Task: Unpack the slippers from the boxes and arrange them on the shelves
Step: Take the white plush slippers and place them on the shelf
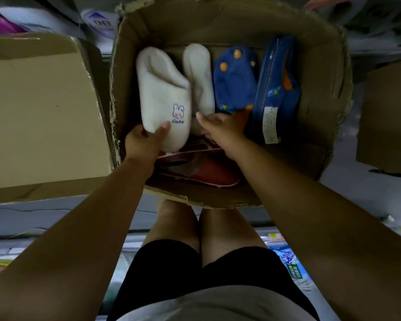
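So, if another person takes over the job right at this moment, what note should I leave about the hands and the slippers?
Left hand: grips the toe end of the white bunny slipper, inside the open box.
Right hand: reaches into the box at the near end of the second white slipper; I cannot tell whether it holds anything.
Also in the box: blue slipper, blue labelled pack on its side, red slippers under the hands.
Done: the box is open.
Left: take out every slipper seen here and arrange them on the shelves.
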A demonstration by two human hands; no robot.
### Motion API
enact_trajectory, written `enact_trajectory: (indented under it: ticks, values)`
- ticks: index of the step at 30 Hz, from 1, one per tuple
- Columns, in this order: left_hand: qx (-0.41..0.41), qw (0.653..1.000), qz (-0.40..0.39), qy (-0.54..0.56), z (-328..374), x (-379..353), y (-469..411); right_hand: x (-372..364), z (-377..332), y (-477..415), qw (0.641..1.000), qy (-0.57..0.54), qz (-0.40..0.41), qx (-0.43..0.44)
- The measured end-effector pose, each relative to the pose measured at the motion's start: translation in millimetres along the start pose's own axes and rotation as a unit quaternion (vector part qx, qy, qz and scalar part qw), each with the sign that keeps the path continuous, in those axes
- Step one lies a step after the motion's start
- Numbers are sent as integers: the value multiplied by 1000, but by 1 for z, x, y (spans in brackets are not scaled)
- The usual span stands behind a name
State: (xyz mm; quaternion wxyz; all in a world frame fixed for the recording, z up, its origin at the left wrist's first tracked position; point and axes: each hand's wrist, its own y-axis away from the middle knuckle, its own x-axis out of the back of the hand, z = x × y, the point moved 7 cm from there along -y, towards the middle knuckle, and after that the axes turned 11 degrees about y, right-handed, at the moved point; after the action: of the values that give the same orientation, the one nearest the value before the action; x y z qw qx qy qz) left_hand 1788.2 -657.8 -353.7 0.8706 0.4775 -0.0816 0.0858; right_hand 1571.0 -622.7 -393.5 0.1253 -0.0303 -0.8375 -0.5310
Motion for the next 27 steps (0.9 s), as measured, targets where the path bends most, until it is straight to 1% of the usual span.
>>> enact_trajectory:
  ticks: [2,3,4,5,7,10,15,20,23,25,27]
  values:
    - [-52,991,43,-118,6,8,0,1,21,-33,998,46,35,-33]
    - [-63,985,57,-153,6,10,-1,1,35,-53,995,86,41,-42]
    - [-69,981,69,-168,5,10,-3,1,49,-73,990,119,42,-55]
    - [-67,980,76,-172,2,9,-6,3,42,-65,987,138,42,-66]
    - [-58,980,82,-171,-6,5,-13,3,47,-72,988,108,36,-102]
    - [-38,980,89,-175,-19,2,-25,-9,53,-77,987,27,17,-156]
    - [-29,986,71,-148,-28,4,-34,-28,28,-66,984,-72,13,-164]
    - [-8,995,44,-93,-26,5,-32,-34,33,-63,980,-94,13,-174]
    - [3,999,28,-47,-21,7,-23,-24,28,-50,979,-145,4,-143]
    - [13,1000,13,-15,-16,8,-14,-15,22,-35,976,-182,-17,-116]
    - [19,1000,-1,17,-11,12,0,-3,16,-16,976,-197,-21,-91]
